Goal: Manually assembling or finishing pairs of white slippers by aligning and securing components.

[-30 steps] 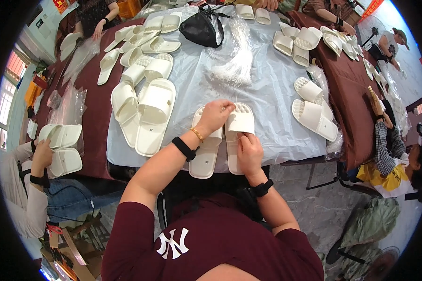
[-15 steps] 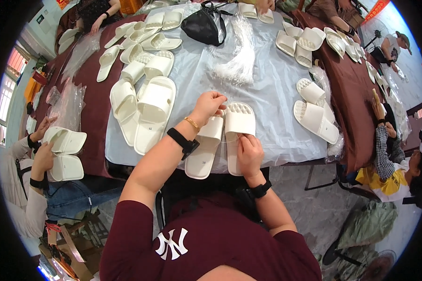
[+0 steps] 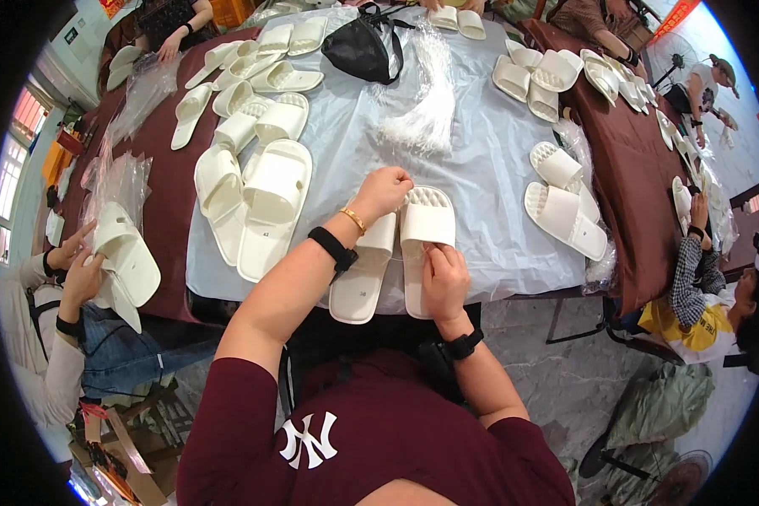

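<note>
A pair of white slide slippers lies side by side at the table's near edge, toes away from me: the left slipper [image 3: 364,268] and the right slipper [image 3: 428,221]. My left hand [image 3: 384,191] is closed in a pinch over the toe end, between the two slippers; whatever lies in its fingertips is too fine to make out. Beside the right slipper's strap, my right hand [image 3: 445,274] pinches a thin pale string [image 3: 406,255], which shows faintly near the strap's lower edge. My left forearm covers part of the left slipper.
A bundle of white strings [image 3: 426,101] lies ahead on the plastic-covered table, near a black bag [image 3: 363,49]. White slippers are grouped at left [image 3: 270,207] and right [image 3: 565,221]. A co-worker at left holds slippers [image 3: 126,253]; other people work around the tables.
My left hand has turned slightly, its fingers now lower over the slippers' toe end. My right hand stays by the strap. The left co-worker's slippers have tilted.
</note>
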The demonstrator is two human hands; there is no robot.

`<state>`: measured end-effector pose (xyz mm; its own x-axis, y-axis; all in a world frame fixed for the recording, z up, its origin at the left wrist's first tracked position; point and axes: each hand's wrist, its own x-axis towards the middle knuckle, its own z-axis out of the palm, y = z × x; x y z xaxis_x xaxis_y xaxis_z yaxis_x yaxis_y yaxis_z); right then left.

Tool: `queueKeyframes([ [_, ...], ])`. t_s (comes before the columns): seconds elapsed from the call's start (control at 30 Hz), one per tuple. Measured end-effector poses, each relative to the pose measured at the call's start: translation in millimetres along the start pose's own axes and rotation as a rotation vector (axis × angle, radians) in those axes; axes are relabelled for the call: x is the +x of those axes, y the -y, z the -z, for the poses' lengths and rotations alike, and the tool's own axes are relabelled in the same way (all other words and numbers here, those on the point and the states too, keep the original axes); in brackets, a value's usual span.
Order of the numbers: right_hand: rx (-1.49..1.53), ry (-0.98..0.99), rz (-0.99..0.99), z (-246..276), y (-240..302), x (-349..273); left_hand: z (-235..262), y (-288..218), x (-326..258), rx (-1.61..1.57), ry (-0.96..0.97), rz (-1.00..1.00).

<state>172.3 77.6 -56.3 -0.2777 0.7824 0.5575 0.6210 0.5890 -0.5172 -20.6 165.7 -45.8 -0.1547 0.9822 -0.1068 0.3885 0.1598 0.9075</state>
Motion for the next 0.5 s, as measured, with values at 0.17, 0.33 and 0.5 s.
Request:
queueKeyframes([
  [0.17, -0.022, 0.021, -0.005, 0, -2, 1, 1, 3, 5, 0.114, -0.026, -0.003],
  [0.33, -0.04, 0.021, -0.001, -2, -5, 1, 0, -11, 9, -0.088, 0.026, 0.104],
  [0.5, -0.059, 0.037, -0.004, 2, 1, 2, -7, 2, 15, -0.018, 0.061, 0.105],
])
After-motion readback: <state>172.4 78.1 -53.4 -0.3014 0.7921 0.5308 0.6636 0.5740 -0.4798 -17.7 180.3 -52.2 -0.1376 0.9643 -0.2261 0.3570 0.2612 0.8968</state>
